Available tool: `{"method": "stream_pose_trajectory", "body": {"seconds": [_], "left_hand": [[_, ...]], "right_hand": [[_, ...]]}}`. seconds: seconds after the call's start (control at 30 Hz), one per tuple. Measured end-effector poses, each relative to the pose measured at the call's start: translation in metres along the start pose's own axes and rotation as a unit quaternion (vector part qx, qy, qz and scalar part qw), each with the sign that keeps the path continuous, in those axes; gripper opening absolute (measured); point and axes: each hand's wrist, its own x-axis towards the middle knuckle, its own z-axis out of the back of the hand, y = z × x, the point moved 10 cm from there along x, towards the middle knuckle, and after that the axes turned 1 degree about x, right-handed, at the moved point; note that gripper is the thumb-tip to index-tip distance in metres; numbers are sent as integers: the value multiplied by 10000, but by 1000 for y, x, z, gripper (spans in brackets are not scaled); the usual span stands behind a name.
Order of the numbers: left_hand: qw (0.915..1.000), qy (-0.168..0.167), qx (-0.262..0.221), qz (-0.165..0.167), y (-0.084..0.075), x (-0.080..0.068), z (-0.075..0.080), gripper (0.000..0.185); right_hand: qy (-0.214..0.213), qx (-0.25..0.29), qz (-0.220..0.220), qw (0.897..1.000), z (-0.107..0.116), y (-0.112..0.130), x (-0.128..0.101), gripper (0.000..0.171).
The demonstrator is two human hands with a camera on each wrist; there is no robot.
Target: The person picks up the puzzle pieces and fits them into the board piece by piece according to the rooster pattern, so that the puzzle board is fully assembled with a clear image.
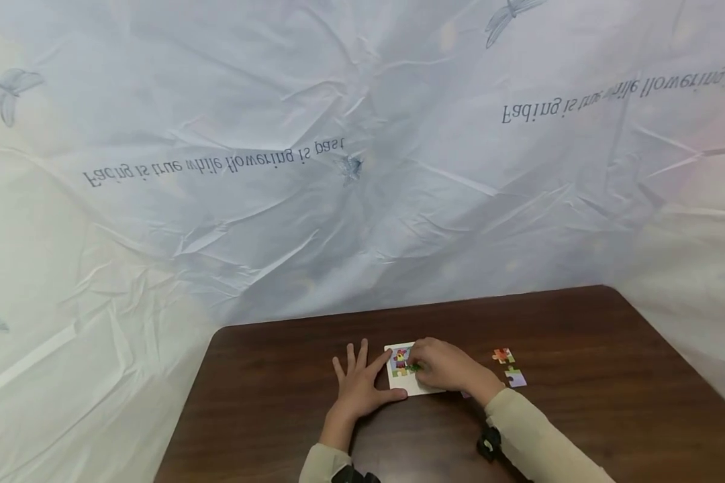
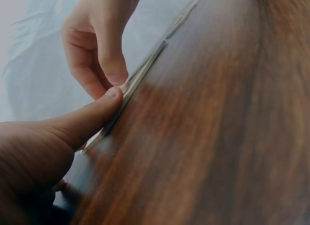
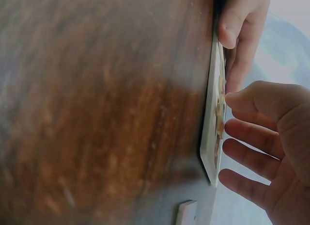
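A small white puzzle board [image 1: 429, 392] lies on the table, its left part filled with colourful pieces [image 1: 401, 357]. My left hand [image 1: 359, 389] lies with fingers spread at the board's left side, index finger at the upper corner and thumb on the lower edge. Over the right part of the board, my right hand [image 1: 444, 365] bends its fingers down and pinches a green puzzle piece [image 1: 419, 366], mostly hidden beneath them. In the right wrist view, the fingertips of my right hand [image 3: 271, 142] are right at the pieces on the board.
To the right, an orange and green puzzle piece [image 1: 503, 355] and a pale lilac one [image 1: 515, 377] lie loose on the brown wooden table [image 1: 266, 389]. Another loose piece [image 1: 466, 394] peeks out below my right wrist. A white printed sheet [image 1: 362, 221] hangs behind the table.
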Motion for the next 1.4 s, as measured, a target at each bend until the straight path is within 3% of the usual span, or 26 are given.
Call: {"method": "stream_pose_trajectory", "body": {"seconds": [0.27,0.6,1.0,1.2,1.4], "left_hand": [[9999,-34,-94,-28,-2,2,2,94],[10000,92,-27,12,2,1,-2,93],[10000,27,-19,-46,0,3,6,92],[9999,129,-49,-1,2,1,4,91],[9999,135,-43,-1,1,1,1,91]], "right_hand": [[14,-24,25,10000,-2,-3,0,26],[32,-169,-9,9999,-6,4,0,19],[146,-160,-114,9997,-6,3,6,20],[41,128,-172,9998,-6,3,6,22],[-251,390,-243,9986,9,-7,-7,25]]}}
